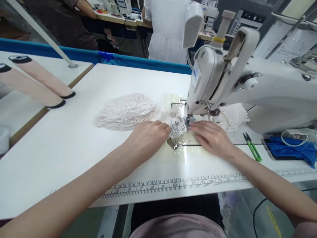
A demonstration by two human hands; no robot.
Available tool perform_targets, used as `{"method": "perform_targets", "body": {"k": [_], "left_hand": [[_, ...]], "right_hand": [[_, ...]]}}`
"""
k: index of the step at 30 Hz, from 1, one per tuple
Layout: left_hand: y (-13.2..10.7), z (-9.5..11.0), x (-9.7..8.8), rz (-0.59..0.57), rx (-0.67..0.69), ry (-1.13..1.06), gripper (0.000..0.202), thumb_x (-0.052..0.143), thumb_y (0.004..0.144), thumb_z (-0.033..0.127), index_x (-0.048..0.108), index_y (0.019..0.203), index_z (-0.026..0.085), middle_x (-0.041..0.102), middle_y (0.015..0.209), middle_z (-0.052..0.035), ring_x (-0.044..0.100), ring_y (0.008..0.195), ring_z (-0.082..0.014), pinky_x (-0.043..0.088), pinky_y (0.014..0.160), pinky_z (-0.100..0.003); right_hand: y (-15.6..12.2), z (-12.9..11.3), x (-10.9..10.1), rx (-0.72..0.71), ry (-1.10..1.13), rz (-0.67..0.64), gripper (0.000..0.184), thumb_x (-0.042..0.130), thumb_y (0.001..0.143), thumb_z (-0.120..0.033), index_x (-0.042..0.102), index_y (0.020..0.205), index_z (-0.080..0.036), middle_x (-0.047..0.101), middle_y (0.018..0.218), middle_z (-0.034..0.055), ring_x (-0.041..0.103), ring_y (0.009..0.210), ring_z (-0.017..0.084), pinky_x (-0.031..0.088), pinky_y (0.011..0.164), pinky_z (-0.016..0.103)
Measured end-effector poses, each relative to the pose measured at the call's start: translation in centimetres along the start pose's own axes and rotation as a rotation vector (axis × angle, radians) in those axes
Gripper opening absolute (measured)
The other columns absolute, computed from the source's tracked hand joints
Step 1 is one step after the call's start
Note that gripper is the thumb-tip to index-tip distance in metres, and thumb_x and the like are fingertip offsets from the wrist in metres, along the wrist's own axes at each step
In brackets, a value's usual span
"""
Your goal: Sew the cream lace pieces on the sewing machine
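Note:
A white lace piece [177,127] lies under the presser foot of the sewing machine [210,76]. At its left edge, my left hand [151,135] is closed, its fingertips pinching the lace. My right hand [213,135] rests just right of the needle, fingers stretched out and lying low over the machine bed, close to the lace's right side. Whether those fingertips press on the lace is hidden beside the foot. Left of the machine lies a stack of white lace pieces [126,112]. More lace [234,117] is bunched behind my right hand.
Green-handled thread snips [252,147] lie right of my right hand, near a blue cloth [292,148] on a dark flat object. Two pale thread cones [42,72] lie at the left. A ruler strip [173,185] runs along the front edge. Two people are beyond the table.

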State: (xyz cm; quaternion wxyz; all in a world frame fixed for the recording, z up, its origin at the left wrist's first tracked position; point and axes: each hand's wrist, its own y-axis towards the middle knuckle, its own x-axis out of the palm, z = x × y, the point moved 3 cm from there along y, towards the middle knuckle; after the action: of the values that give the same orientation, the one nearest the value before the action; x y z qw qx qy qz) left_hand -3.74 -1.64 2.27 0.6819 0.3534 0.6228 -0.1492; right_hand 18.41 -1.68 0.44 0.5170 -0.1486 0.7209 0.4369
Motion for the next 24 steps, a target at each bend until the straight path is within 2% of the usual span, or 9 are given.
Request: {"method": "perform_targets", "body": {"k": [2,4,9,12,19,22,24], "left_hand": [[-1.3,0.9,-0.5,-0.133,0.050,0.080,0.031,0.045,0.077,-0.005,0.067,0.081,0.016,0.074,0.089,-0.0052,0.068,0.074,-0.0199,0.047,0.051,-0.028],[-2.5,1.8,-0.9,-0.155,0.093,0.132,0.036,0.042,0.076,-0.008,0.068,0.088,0.013,0.073,0.100,-0.0087,0.069,0.083,-0.0217,0.051,0.056,-0.030],[-5.0,3.1,-1.1,0.107,0.143,0.189,0.037,0.037,0.086,-0.006,0.069,0.098,0.009,0.073,0.106,-0.0113,0.070,0.095,-0.0223,0.058,0.066,-0.031],[-5.7,3.2,-0.8,0.202,0.148,0.199,0.033,0.039,0.090,-0.002,0.069,0.100,0.007,0.073,0.108,-0.0118,0.069,0.099,-0.0231,0.060,0.071,-0.032],[-6.2,3.1,-0.6,0.254,0.136,0.177,0.031,0.040,0.092,0.001,0.068,0.104,0.005,0.073,0.108,-0.0121,0.070,0.099,-0.0247,0.061,0.074,-0.034],[-6.4,3.1,-0.6,0.269,0.130,0.148,0.030,0.041,0.092,0.002,0.068,0.104,0.003,0.073,0.108,-0.0137,0.070,0.099,-0.0260,0.061,0.074,-0.036],[-6.5,3.0,-0.5,0.274,0.118,0.125,0.029,0.041,0.091,0.002,0.068,0.104,0.003,0.073,0.107,-0.0140,0.070,0.098,-0.0261,0.060,0.074,-0.036]], "right_hand": [[0.1,-0.7,0.2,-0.042,0.006,-0.018,0.030,0.055,0.091,-0.013,0.062,0.121,-0.013,0.066,0.125,0.0088,0.061,0.115,0.021,0.054,0.094,0.039],[0.2,-1.3,0.2,-0.088,0.001,-0.033,0.030,0.054,0.091,-0.011,0.063,0.120,-0.013,0.067,0.123,0.0090,0.061,0.114,0.021,0.053,0.095,0.041],[0.4,-2.8,0.0,-0.172,-0.043,-0.087,0.022,0.051,0.094,-0.011,0.068,0.108,-0.015,0.071,0.111,0.0074,0.064,0.107,0.021,0.056,0.089,0.040],[0.3,-3.1,-0.2,-0.180,-0.058,-0.097,0.021,0.053,0.093,-0.010,0.068,0.108,-0.013,0.071,0.110,0.0093,0.064,0.108,0.022,0.056,0.091,0.039],[-0.3,-3.8,-0.7,-0.100,-0.021,-0.063,0.026,0.056,0.089,-0.010,0.063,0.114,-0.015,0.069,0.116,0.0087,0.062,0.111,0.021,0.054,0.093,0.040],[0.1,-5.1,-0.8,-0.044,0.018,-0.039,0.023,0.060,0.089,-0.019,0.062,0.112,-0.015,0.069,0.115,0.0097,0.062,0.110,0.022,0.054,0.091,0.039],[0.8,-6.1,-0.3,-0.017,0.037,-0.050,0.028,0.060,0.091,-0.029,0.060,0.114,-0.013,0.068,0.118,0.0118,0.061,0.112,0.023,0.053,0.092,0.040]]}}
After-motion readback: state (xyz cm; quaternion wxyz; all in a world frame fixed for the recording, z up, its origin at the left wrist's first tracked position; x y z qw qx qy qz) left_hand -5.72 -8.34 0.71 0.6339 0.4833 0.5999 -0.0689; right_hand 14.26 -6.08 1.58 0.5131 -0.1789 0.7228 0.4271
